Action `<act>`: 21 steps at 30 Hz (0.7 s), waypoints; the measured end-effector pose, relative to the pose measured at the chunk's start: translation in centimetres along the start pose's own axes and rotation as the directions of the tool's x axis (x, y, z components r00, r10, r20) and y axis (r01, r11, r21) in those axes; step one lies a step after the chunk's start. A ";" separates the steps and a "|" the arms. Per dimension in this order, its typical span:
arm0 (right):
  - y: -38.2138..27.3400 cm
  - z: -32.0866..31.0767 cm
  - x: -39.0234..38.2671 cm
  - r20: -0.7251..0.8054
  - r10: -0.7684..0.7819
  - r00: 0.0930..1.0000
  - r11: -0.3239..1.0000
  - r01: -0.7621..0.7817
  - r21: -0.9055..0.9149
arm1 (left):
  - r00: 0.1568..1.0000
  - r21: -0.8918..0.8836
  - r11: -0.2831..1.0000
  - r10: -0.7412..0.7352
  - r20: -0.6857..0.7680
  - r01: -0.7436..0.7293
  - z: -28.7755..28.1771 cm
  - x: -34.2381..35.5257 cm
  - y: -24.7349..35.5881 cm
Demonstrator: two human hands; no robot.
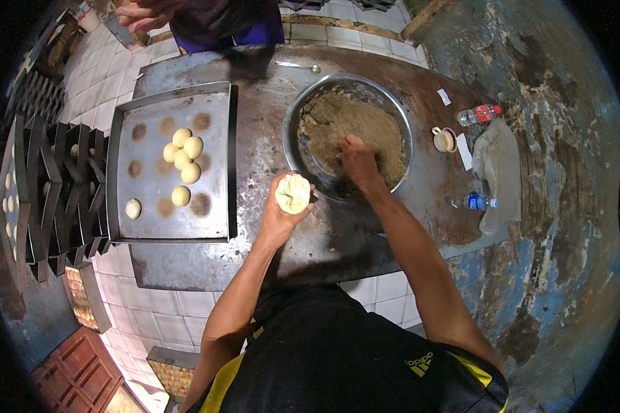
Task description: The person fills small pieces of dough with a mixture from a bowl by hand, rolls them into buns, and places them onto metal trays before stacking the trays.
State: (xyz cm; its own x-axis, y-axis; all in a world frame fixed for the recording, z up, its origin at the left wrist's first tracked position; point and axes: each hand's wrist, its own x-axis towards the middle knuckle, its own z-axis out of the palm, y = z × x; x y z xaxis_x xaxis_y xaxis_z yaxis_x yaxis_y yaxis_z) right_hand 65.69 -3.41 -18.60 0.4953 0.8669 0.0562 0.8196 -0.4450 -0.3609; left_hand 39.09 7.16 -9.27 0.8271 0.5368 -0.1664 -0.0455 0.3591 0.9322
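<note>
My left hand (281,206) is closed round a pale piece of dough (293,193), flattened and creased into a cup shape, held just outside the lower left rim of a steel bowl (289,120). My right hand (357,160) reaches into the brown crumbly mixture (324,117) in that bowl, fingers curled down; what they grip is hidden. Left of the bowl, a metal baking tray (120,206) holds several round dough balls (193,146), marked with dark round stains.
A spoon (296,66) lies behind the bowl. On the right are bottles (481,202), a cup (444,140) and plastic sheeting (497,175). Stacked trays (55,193) crowd the left. Another person's hand (141,15) hangs over the table's back left.
</note>
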 end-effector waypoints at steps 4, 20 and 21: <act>-2.8 -0.6 0.4 0.111 0.089 0.990 0.958 -0.055 -0.281 | 1.000 0.184 0.983 0.013 -0.023 -0.008 -1.6 2.1 -0.1; -12.5 -10.3 -13.2 0.093 0.226 0.970 0.265 -0.153 0.952 | 0.986 0.455 0.876 0.161 0.034 -0.159 5.8 -2.0 -2.3; -10.5 -9.5 -13.8 0.045 0.319 0.947 0.324 -0.154 0.933 | 0.985 0.362 0.916 0.158 0.075 -0.175 6.4 -3.0 -2.7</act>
State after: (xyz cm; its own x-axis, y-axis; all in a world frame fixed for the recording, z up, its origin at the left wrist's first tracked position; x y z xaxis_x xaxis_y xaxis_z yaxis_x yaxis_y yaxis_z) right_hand 53.02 -12.85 -6.72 0.7178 0.6885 -0.1039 -0.0789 -0.0678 -0.9946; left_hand 40.26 -0.28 -9.23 0.8493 0.5278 0.0077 0.0166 -0.0412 0.9990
